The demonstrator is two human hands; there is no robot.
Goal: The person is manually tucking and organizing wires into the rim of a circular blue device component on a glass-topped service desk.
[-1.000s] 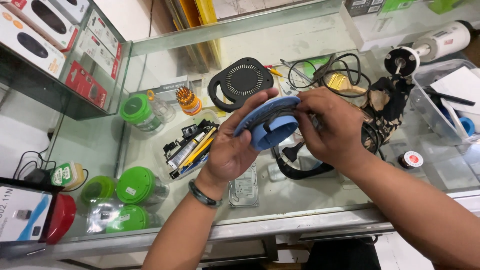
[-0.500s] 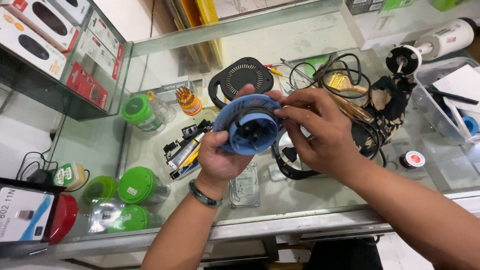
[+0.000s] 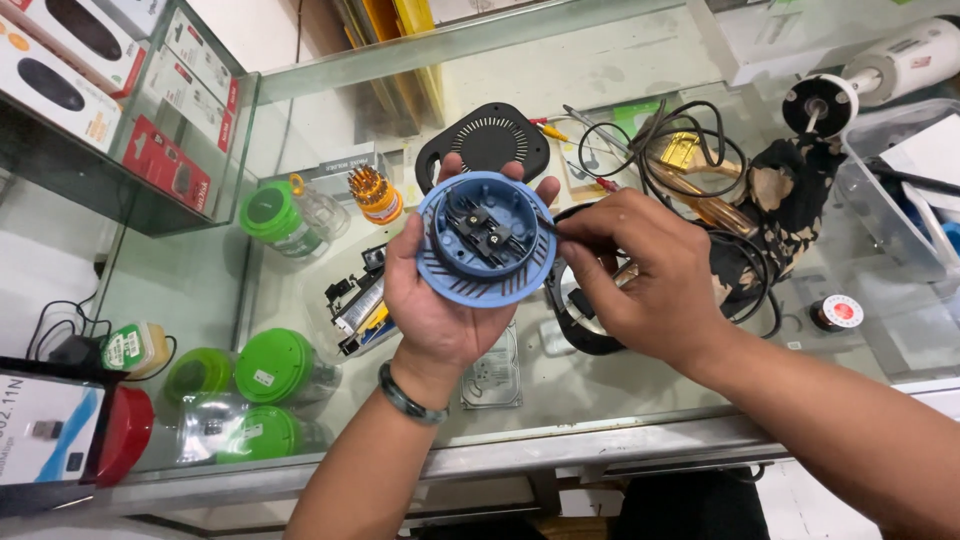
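My left hand (image 3: 432, 300) cups a round blue plastic housing (image 3: 487, 240), its open side facing up with small black parts visible inside. My right hand (image 3: 640, 270) sits just right of the housing, fingers pinched at its right rim on what looks like a thin dark tool or wire; what is pinched is too small to tell. A dark bracelet circles my left wrist. Both hands hover over a glass counter (image 3: 620, 400).
A black round vented cover (image 3: 485, 145) lies behind the housing. A black ring (image 3: 575, 325), tangled cables (image 3: 690, 150), green-lidded jars (image 3: 272, 365), a screwdriver-bit holder (image 3: 377, 192), a small tool set (image 3: 355, 305) and boxed goods at left surround the hands.
The blue housing was held edge-on by both hands; now it is turned open side up in my left palm, and my right hand has shifted to its right rim.
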